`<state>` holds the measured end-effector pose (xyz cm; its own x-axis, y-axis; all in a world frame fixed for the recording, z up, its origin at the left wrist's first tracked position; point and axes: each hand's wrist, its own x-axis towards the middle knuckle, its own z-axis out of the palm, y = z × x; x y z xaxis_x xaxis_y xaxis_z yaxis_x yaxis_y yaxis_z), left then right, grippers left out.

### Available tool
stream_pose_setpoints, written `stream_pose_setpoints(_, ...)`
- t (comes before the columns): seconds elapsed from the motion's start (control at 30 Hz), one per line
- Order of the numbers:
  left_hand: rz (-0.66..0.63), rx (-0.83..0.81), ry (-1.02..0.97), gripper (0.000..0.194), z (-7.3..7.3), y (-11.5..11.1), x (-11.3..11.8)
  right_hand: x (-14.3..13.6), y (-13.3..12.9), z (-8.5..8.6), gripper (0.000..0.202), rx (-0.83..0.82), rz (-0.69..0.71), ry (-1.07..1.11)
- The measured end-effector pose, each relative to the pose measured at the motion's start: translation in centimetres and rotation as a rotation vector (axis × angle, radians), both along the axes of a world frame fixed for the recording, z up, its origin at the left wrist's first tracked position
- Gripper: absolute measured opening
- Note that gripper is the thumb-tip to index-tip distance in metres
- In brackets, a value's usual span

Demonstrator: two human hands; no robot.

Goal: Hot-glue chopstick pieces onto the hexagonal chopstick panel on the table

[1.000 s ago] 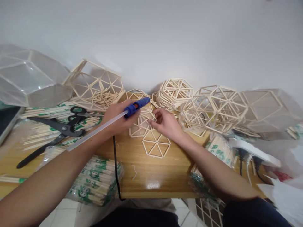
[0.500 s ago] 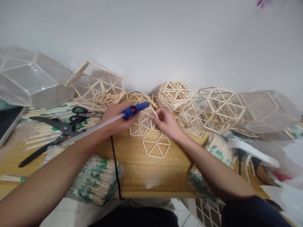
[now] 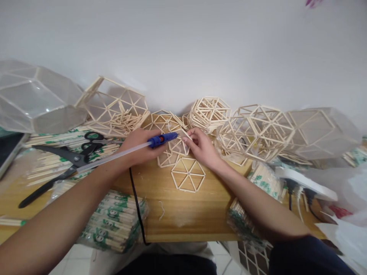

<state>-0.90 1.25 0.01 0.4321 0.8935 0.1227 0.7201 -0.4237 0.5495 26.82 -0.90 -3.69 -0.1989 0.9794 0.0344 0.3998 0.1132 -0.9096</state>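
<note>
My left hand (image 3: pixel 140 147) grips a blue glue gun (image 3: pixel 162 139) with a clear glue stick (image 3: pixel 114 157) trailing back over my forearm. Its nozzle points right at a thin wooden stick (image 3: pixel 185 133) that my right hand (image 3: pixel 202 149) pinches by the fingertips. Both hands hover over flat hexagon panels of sticks; one hexagon (image 3: pixel 188 175) lies just in front of my right hand, another (image 3: pixel 172 151) lies under the gun. The gun's black cord (image 3: pixel 137 206) runs off the wooden table's (image 3: pixel 177 217) front edge.
Black scissors (image 3: pixel 63 162) lie at left on loose sticks. Wrapped chopstick bundles (image 3: pixel 114 223) sit by the front edge. Stick-frame polyhedra (image 3: pixel 114 107) (image 3: pixel 258 130) and clear-panelled ones (image 3: pixel 34 97) line the wall. A white power strip (image 3: pixel 304 179) is at right.
The glue gun's nozzle has dropped lower and closer to my right hand's fingertips. My right hand has lifted slightly and now holds a stick up to the nozzle.
</note>
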Motion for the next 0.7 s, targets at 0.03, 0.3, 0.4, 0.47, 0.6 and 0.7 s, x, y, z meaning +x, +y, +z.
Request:
stream_pose_setpoints(0.03,-0.002,0.000,-0.006,0.029,-0.05,-0.01,-0.01,-0.02,-0.04,0.07,0.027,0.010,0.006,-0.006)
stream_pose_setpoints(0.3,-0.012,-0.058,-0.007,0.033,-0.03,0.19,-0.16,-0.10,-0.27,0.22,0.028,0.104,0.019,-0.005)
stream_pose_setpoints(0.4,-0.019,-0.062,-0.018,0.034,-0.20,0.26,-0.15,-0.12,-0.30,0.21,0.026,0.111,0.020,-0.002)
stream_pose_setpoints(0.47,-0.021,-0.058,-0.027,0.031,-0.34,0.32,-0.19,-0.15,-0.35,0.23,0.025,0.114,0.018,0.002)
stream_pose_setpoints(0.6,-0.026,-0.068,-0.043,0.031,-0.51,0.41,-0.30,-0.26,-0.44,0.26,0.025,0.134,0.019,0.000)
stream_pose_setpoints(0.7,-0.032,-0.067,-0.055,0.031,-0.50,0.43,-0.30,-0.36,-0.50,0.19,0.024,0.166,0.008,-0.018)
